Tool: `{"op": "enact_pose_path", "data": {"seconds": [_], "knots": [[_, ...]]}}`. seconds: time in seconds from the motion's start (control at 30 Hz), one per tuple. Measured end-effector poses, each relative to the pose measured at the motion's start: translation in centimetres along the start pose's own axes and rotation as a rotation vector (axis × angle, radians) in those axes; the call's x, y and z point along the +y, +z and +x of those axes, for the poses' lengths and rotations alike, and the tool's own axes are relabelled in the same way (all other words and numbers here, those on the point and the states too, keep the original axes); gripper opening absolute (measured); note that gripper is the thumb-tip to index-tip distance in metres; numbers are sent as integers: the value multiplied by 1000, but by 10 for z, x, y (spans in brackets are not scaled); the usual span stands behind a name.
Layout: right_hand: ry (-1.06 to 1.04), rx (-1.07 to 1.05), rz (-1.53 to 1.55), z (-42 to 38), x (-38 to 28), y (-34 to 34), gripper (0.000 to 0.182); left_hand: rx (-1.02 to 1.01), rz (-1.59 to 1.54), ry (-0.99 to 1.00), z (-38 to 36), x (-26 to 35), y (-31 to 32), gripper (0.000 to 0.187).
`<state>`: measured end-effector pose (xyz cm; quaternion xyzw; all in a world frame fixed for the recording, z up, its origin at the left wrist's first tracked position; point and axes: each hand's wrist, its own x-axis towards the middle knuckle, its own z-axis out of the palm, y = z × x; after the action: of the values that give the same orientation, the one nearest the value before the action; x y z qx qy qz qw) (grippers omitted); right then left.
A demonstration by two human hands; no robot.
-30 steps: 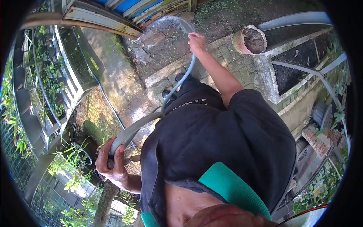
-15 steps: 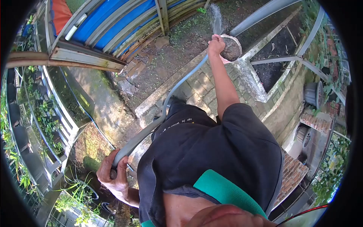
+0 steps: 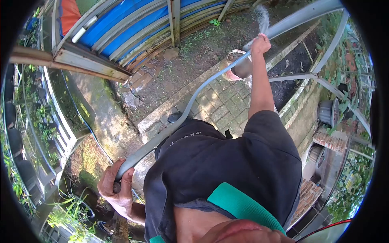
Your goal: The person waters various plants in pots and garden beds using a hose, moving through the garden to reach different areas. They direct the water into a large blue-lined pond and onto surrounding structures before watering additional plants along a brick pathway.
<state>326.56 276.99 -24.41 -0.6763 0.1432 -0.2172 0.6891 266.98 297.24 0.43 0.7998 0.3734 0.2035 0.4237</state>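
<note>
My right hand [image 3: 260,44] is closed on the blue-grey hose [image 3: 199,92], arm stretched forward. Water [image 3: 263,20] sprays out just beyond it. From there the hose curves back across my front to my left hand [image 3: 117,188], whose fingers grip its thicker grey part at the lower left. A small dark round thing [image 3: 117,187] shows between those fingers; what it is cannot be made out. Below and left of my right hand stands a round pot [image 3: 231,75] with a worn pink and white rim, partly behind the hose and arm.
A metal-framed wall with blue panels [image 3: 142,20] rises at the upper left. Paving bricks [image 3: 227,101] lie ahead, edged by a concrete kerb [image 3: 162,110]. Grey metal bars [image 3: 296,77] cross at the right, near dark pots [image 3: 327,112]. Plants [image 3: 73,210] grow at the lower left.
My right hand has swung to the right with the hose and the spray, away from the pot. The pot now shows to its left. My left hand keeps its grip.
</note>
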Motion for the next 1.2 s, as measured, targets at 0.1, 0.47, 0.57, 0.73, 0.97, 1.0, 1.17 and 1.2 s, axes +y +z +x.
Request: {"op": "enact_pose_path", "data": {"seconds": [0.1, 0.47, 0.57, 0.73, 0.97, 1.0, 1.17, 1.2], "knots": [[50, -241, 328, 36, 16, -1, 16, 63, 39, -41, -6, 8, -8, 30], [392, -659, -639, -284, 94, 85, 14, 452, 106, -311, -69, -48, -81, 30], [147, -980, -786, -396, 142, 101, 28, 546, 98, -445, -101, -65, -109, 31], [146, -1434, -752, -556, 127, 119, 35, 696, 135, -548, -168, -105, -153, 34], [144, -1411, -563, -668, 82, 120, 35, 823, 237, -619, -263, -149, -202, 35], [132, -1411, -563, -675, 88, 119, 35, 817, 274, -578, -272, -159, -207, 35], [325, -1298, -506, -704, 92, 134, 31, 938, 50, -630, -264, -196, -235, 38], [384, -1272, -500, -709, 86, 139, 30, 946, 25, -601, -263, -205, -245, 40]]}}
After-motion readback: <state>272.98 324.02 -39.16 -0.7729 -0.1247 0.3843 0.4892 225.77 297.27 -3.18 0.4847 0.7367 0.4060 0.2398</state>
